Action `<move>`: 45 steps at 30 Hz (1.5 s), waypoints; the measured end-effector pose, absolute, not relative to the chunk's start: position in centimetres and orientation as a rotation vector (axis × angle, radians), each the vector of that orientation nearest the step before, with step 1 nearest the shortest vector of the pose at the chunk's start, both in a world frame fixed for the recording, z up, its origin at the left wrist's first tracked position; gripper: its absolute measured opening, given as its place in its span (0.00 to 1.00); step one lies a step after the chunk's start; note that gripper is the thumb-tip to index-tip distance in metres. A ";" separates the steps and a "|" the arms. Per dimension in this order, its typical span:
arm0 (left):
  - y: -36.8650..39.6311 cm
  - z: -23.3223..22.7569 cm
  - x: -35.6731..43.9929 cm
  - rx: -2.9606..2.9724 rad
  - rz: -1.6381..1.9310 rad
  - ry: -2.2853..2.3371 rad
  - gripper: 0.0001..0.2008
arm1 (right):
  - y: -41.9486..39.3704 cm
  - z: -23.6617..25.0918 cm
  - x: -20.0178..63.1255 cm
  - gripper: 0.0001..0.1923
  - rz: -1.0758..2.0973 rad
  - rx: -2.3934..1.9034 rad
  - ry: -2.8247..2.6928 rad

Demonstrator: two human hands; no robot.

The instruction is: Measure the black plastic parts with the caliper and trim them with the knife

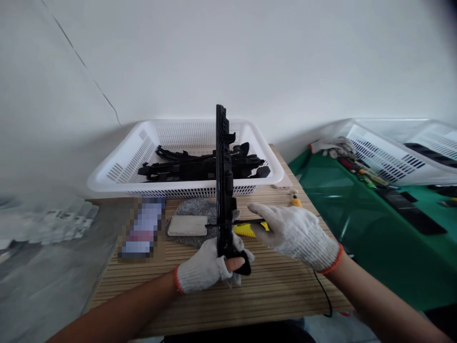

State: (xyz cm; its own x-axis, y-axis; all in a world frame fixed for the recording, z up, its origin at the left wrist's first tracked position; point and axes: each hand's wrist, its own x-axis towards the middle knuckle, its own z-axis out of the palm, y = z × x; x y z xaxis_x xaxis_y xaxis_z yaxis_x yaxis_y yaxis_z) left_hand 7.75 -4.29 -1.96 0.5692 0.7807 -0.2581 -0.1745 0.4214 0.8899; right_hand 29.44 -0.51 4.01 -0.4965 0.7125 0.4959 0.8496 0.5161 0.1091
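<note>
In the head view, the left hand, in a white knit glove with one bare fingertip poking through, is clenched around the lower end of a long black plastic part, which stands upright over the slatted wooden tabletop and reaches up in front of the white basket. The right hand, gloved the same way, grips a yellow-handled knife whose thin dark blade runs sideways and meets the black part just above the left hand. Behind the upright part, more black plastic pieces lie piled in the basket at the far edge of the tabletop. Between the basket and the hands, a pale flat block rests on a grey cloth, just left of the part. To the right, on a green surface, sit another white basket, a spare pair of gloves and some small tools.
</note>
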 end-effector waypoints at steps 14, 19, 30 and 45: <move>-4.4 -2.0 7.8 0.912 0.693 0.750 0.27 | -0.4 4.1 30.2 0.15 -0.372 -1.385 -2.472; -4.4 -1.8 7.8 0.930 0.704 0.754 0.25 | -0.4 4.2 30.3 0.15 -0.337 -1.401 -2.475; -4.4 -1.5 7.6 0.989 0.753 0.743 0.26 | -0.7 4.2 29.9 0.20 -0.556 -1.333 -2.231; -4.0 -2.3 7.3 1.241 0.827 0.880 0.33 | -1.3 3.0 29.1 0.16 -0.460 -1.222 -2.332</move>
